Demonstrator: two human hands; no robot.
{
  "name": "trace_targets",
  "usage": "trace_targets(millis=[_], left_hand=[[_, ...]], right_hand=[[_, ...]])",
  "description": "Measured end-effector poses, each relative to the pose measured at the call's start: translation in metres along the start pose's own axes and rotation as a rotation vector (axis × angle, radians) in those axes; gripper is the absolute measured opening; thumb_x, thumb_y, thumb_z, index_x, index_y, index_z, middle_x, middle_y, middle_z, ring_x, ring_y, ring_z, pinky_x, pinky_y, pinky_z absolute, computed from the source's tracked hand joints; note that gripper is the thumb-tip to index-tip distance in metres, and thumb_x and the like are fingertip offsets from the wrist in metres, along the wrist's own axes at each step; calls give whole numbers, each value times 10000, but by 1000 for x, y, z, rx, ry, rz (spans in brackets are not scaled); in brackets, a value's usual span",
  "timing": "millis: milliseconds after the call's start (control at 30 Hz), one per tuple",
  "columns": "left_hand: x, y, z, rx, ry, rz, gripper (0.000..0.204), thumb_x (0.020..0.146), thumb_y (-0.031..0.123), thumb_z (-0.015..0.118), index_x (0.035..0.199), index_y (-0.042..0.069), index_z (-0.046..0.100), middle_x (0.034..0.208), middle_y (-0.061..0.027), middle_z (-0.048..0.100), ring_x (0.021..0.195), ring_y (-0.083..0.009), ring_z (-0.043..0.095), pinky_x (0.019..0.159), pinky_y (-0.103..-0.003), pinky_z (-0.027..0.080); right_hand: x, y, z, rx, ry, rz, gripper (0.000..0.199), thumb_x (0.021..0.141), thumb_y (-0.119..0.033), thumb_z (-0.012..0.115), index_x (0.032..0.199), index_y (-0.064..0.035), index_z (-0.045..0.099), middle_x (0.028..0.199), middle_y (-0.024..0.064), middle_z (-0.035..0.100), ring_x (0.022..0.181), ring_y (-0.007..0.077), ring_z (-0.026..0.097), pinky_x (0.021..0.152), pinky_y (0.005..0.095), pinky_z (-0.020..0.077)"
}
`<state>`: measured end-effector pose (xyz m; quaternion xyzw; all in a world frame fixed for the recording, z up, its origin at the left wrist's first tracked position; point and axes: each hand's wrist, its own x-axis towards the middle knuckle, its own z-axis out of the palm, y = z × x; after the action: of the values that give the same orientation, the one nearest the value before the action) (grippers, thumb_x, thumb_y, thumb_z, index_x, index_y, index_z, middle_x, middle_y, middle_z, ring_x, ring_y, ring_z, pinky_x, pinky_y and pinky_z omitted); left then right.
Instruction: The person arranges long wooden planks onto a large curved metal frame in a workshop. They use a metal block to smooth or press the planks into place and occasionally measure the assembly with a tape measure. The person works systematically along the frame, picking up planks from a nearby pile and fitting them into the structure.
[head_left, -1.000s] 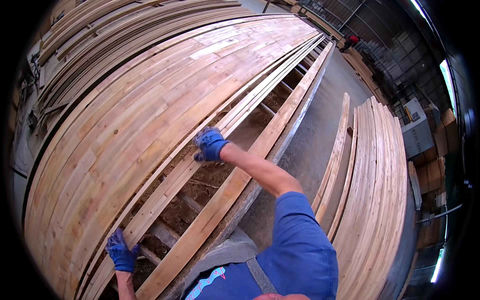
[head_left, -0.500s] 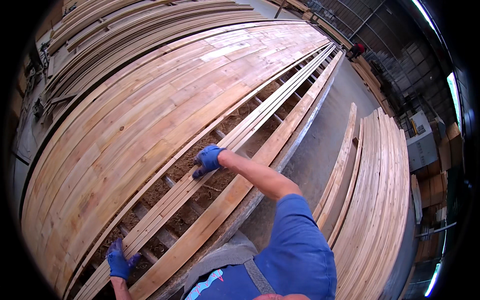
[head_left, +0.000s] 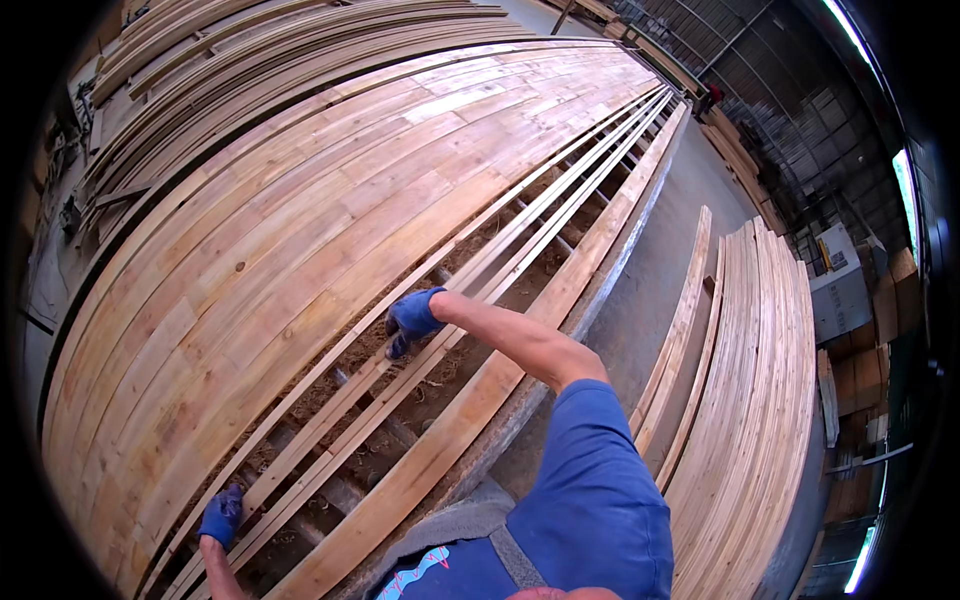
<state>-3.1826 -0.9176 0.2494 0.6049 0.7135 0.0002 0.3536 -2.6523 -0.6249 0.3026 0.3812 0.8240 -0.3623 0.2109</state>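
Both my hands wear blue gloves. My right hand [head_left: 412,320] closes over a long, narrow wooden strip [head_left: 318,428] midway along the bench. Farther down, at the lower left, my left hand [head_left: 222,515] grips the near part of the same strip. A narrow gap separates this strip from the other wooden strips [head_left: 395,392] lying alongside it to the right. To the left spreads a broad surface of joined wooden boards [head_left: 250,240], its edge running beside the strips. My fingertips are partly hidden.
A wider plank [head_left: 430,435] lies along the bench's right edge, above cross bars and sawdust [head_left: 400,455]. Stacked boards [head_left: 745,400] stand to the right, and more long timbers [head_left: 240,110] at the far left. A pale box-shaped cabinet [head_left: 838,280] stands beyond.
The held strip has shifted left, away from the other strips, opening a gap. My left hand has moved slightly left; the right has barely moved.
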Motion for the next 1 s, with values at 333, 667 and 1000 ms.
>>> trace_targets(millis=[333,667,1000], left_hand=[[-1,52,-64,180,-212,21,351,836,363,656,803,14,645,721,-189,628,671,-327,603,641,-413,463],[-34,53,-22,365,21,186,341,760,396,732,810,63,681,783,-214,650,761,-407,640,659,-467,498],[-29,71,-32,435,220,188,349,694,345,788,857,63,662,811,-180,645,766,-385,630,691,-478,491]], right_hand=[[-20,-10,17,-591,533,-141,346,737,-392,745,928,-114,669,947,113,655,957,319,632,817,464,493],[-23,0,30,-481,356,-54,551,713,-561,741,1015,-104,674,964,120,704,893,338,680,768,489,518],[-16,-6,-15,-298,239,-32,466,711,-520,761,976,-140,712,931,97,719,904,301,689,775,430,536]])
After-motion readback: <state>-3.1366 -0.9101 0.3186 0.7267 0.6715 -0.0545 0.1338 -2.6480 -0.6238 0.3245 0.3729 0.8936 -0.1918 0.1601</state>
